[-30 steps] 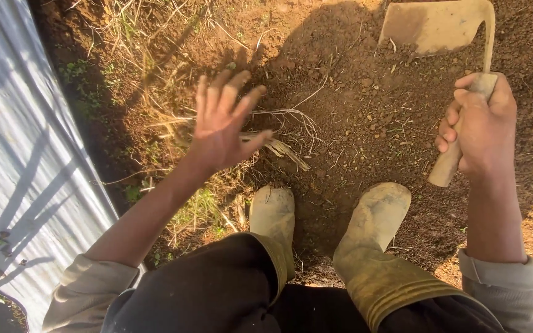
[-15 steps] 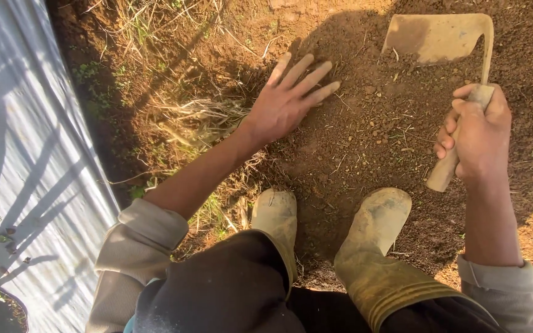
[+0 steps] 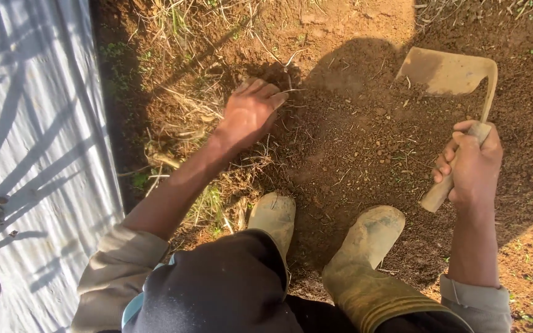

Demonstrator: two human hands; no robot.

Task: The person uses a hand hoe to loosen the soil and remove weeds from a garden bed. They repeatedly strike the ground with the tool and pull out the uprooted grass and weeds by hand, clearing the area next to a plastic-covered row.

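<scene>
Now right hand (image 3: 473,166) clenched around hoe (image 3: 454,74), blade ahead; left hand (image 3: 249,112) curled on dry roots (image 3: 279,80).

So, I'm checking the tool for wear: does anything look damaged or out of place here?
Nothing stands out. The hoe looks whole, blade resting on the loose soil, handle in the right hand. The left hand is closed on dry roots.

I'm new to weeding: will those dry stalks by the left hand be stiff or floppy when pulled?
The dry stalks look thin and bent, so probably light and floppy. They lie tangled, so likely come as a clump. The left hand curls into them.
</scene>
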